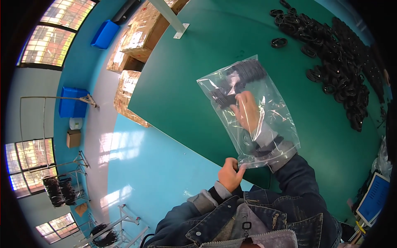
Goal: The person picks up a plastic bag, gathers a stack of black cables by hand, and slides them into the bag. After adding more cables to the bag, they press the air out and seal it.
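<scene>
The left hand [230,175] pinches the rim of a clear plastic bag [277,108] over a flat green table [173,91]. Inside, the right hand [248,113] pinches a black cable bundle [222,99].

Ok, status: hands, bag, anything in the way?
Left hand pinching clear bag at its mouth; right hand inside, at black cable bundles; cable pile off right, clear of both.

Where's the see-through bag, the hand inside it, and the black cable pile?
See-through bag [273,108]: head view, clear plastic beside the hand.
Right hand [248,111]: head view, back of hand.
Black cable pile [331,69]: head view, heap's middle.
</scene>
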A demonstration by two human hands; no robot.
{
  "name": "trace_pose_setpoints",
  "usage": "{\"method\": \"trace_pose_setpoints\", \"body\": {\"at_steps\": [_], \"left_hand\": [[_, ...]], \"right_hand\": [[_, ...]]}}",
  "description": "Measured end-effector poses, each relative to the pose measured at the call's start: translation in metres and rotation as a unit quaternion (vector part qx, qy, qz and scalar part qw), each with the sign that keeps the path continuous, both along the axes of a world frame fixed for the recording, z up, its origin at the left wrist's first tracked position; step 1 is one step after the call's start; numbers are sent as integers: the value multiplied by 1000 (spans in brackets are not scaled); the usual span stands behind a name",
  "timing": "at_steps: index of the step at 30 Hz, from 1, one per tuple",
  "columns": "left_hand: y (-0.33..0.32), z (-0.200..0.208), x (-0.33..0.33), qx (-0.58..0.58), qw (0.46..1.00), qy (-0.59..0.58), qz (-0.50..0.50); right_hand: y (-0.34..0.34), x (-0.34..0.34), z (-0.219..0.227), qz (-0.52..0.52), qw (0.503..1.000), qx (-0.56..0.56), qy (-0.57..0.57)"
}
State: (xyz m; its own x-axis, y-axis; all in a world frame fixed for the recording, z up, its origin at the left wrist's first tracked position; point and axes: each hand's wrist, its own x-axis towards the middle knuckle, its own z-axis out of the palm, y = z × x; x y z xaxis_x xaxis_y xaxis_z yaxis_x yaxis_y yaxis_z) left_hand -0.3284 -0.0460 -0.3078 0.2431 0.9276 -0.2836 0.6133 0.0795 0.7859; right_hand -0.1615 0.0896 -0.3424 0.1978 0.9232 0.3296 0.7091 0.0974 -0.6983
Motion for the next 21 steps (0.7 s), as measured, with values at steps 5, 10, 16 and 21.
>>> {"method": "trace_pose_setpoints", "body": {"at_steps": [5,10,16,21], "left_hand": [[-5,-23,2,107,983,69,-133],[-4,-24,0,114,982,77,-128],[-2,-22,-2,116,982,80,-128],[-2,-26,0,130,973,87,-168]], "right_hand": [[22,-6,-5,-22,1000,5,17],[39,-14,-6,-85,995,3,53],[27,-12,-17,53,995,79,-27],[47,-27,-22,10,994,42,98]]}}
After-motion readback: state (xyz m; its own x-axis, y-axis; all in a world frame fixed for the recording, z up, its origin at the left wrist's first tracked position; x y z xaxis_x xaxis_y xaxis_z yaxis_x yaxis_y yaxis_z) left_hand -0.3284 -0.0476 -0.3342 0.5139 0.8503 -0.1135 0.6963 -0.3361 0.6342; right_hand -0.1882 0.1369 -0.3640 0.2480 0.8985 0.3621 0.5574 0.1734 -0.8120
